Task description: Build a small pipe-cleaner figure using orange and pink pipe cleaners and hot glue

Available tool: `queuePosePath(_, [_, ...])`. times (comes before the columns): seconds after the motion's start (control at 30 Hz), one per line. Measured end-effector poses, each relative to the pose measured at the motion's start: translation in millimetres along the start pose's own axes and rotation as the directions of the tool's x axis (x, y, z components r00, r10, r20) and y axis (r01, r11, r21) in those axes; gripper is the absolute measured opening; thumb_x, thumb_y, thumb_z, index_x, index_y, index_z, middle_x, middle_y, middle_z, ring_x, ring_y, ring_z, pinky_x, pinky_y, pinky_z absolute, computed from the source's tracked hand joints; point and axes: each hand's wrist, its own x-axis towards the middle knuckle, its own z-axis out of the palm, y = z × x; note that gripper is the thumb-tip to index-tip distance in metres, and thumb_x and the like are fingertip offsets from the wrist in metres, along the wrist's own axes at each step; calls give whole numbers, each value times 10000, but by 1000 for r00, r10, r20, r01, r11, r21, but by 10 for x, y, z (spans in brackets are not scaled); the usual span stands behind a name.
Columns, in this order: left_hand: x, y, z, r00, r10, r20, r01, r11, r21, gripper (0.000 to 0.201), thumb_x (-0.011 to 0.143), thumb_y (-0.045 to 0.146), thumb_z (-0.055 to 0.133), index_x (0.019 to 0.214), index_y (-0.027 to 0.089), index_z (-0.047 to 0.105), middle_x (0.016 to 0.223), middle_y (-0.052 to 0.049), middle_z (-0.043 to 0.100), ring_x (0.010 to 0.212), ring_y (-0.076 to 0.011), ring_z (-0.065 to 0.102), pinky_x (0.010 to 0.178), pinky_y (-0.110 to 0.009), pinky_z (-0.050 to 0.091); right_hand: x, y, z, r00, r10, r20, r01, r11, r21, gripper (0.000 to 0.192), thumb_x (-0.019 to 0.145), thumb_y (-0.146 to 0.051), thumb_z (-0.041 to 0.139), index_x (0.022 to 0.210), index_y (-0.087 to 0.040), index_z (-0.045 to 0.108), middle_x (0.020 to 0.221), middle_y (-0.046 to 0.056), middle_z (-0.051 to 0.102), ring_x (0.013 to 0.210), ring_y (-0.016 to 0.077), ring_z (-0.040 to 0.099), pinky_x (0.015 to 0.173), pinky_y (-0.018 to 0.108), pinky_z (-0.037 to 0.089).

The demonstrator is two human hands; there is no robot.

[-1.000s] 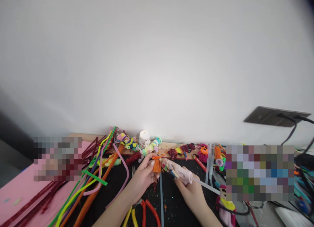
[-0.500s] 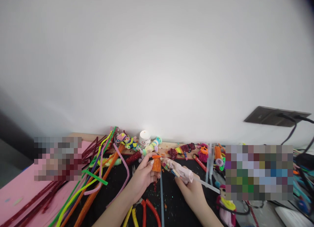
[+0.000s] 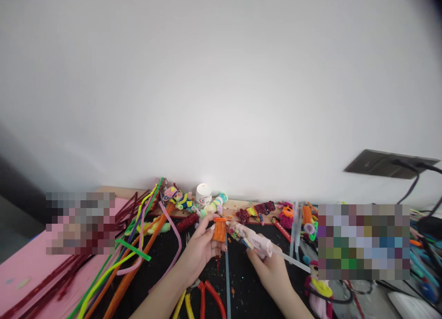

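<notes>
My left hand (image 3: 200, 247) holds a small orange pipe-cleaner piece (image 3: 219, 230) upright between thumb and fingers, above the black mat (image 3: 241, 282). My right hand (image 3: 271, 266) grips a pale pink glue gun (image 3: 253, 240) with a clear glue stick (image 3: 293, 261) sticking out of its back. The gun's nozzle points left and sits right beside the orange piece; whether they touch I cannot tell.
Long pipe cleaners (image 3: 127, 259) in red, green, orange and pink lie to the left over a pink sheet (image 3: 24, 268). Red- and yellow-handled pliers (image 3: 203, 300) lie below my hands. Small pipe-cleaner figures and a white jar (image 3: 203, 194) line the wall. Cables (image 3: 414, 181) run at right.
My left hand has tilted the orange piece slightly upright and a little higher. The glue gun stays at its side, almost still.
</notes>
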Motion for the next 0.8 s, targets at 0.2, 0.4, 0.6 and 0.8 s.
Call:
queuePosePath(0.2, [0,-7,-6,1000,8,-13,-8,1000,-18,352,830,257,490,1161,253,370,818,-7,575,585,-106,565,599,-244,402,-2,0,2,1000,-7,-11,7,1000,-6,92,773,-199,473,717,-165,537,638,19,576,546,150,541,499,234,426])
queuePosePath(0.4, [4,-2,10,1000,4,-21,-4,1000,-15,330,836,278,491,1147,246,385,821,-8,577,589,-104,562,605,-246,401,-6,-5,-3,1000,-19,-21,19,1000,-8,91,768,-203,482,696,-171,529,601,1,550,518,141,523,475,226,410])
queuePosePath(0.6, [-9,24,42,1000,1,-6,-1,1000,-13,402,805,304,540,1170,257,377,874,-13,570,651,-116,579,641,-255,400,2,-39,-17,999,-36,-19,36,999,-6,97,769,-194,486,692,-171,540,605,0,557,523,138,529,488,224,419])
queuePosePath(0.8, [-30,47,69,1000,-5,-6,5,999,51,409,784,333,571,1149,252,405,911,-16,554,674,-135,602,637,-257,396,-4,-36,-13,1000,-19,-24,19,1000,4,88,770,-192,488,727,-166,560,639,19,600,550,152,558,497,233,439])
